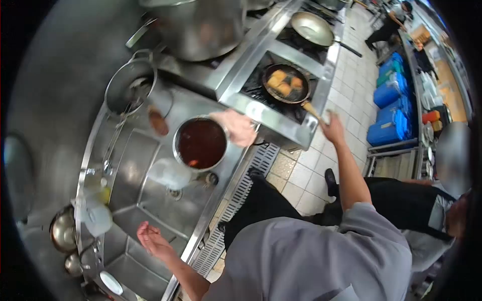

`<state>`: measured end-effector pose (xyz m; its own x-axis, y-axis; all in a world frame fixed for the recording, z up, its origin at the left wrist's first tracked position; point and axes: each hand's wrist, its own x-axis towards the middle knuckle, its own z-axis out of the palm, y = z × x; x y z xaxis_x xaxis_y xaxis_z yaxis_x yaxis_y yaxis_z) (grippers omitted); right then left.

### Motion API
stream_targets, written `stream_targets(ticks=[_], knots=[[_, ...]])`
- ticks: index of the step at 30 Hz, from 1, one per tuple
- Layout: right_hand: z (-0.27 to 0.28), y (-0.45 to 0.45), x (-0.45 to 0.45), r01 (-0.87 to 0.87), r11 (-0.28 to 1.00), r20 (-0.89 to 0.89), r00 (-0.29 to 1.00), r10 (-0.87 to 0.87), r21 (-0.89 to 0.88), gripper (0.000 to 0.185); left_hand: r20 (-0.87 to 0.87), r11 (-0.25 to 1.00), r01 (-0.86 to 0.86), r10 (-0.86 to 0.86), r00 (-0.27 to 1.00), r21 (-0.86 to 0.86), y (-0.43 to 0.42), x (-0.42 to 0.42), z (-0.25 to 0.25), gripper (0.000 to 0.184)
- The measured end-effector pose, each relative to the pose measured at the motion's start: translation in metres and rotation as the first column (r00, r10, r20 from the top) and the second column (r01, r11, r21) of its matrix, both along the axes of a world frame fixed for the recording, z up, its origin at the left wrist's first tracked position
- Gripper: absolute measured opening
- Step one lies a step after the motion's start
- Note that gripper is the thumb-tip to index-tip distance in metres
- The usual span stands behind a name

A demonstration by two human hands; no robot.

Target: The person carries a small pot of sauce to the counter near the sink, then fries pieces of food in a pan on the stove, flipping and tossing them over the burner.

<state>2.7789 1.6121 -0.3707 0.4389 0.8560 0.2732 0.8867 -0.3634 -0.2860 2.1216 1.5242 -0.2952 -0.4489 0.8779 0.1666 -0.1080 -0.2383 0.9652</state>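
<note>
My right hand (332, 129) is closed around the end of the wooden handle (312, 109) of a dark frying pan (271, 91). The pan sits on a stove burner, with several golden-brown pieces (284, 87) frying in it. My left hand (153, 242) is over the sink (143, 266), fingers loosely bent and slightly apart, with nothing visible in it. Between my hands, a round metal pot (175, 150) of dark red-brown liquid (201, 142) stands by the sink. Against its rim lies a pale pinkish thing (236, 128), too blurred to identify.
A second pan (312, 28) sits on the farther burner, and a big stockpot (198, 30) stands at the upper left. A metal pot (113, 93) is beyond the sink. Another person (391, 200) stands close at my right. Blue containers (386, 128) line the aisle's far side.
</note>
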Motion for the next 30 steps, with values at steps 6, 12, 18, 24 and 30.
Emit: stream_targets(ticks=[6,12,18,24,30], knots=[[0.000,0.017,-0.023,-0.162,0.971,-0.984,0.049,-0.169,-0.175,0.020,0.199,0.978,0.190,-0.202,0.959,0.082,0.060,0.039,0.040,0.035],[0.016,0.014,-0.082,0.003,0.992,-0.991,0.035,-0.128,-0.128,0.022,0.277,0.940,0.331,-0.342,0.898,0.086,0.073,0.037,0.024,0.037],[0.034,0.010,-0.103,0.059,0.990,-0.990,0.056,-0.132,-0.129,0.021,0.199,0.906,0.416,-0.422,0.884,0.073,0.073,0.038,0.034,0.041],[0.036,-0.012,-0.096,0.071,0.987,-0.985,0.089,-0.148,-0.142,0.021,0.120,0.896,0.440,-0.443,0.888,0.049,0.071,0.052,0.052,0.048],[0.003,-0.009,-0.045,-0.031,0.999,-0.987,-0.158,0.011,0.016,0.017,0.055,0.909,0.416,-0.417,0.907,0.032,0.054,0.074,0.052,0.041]])
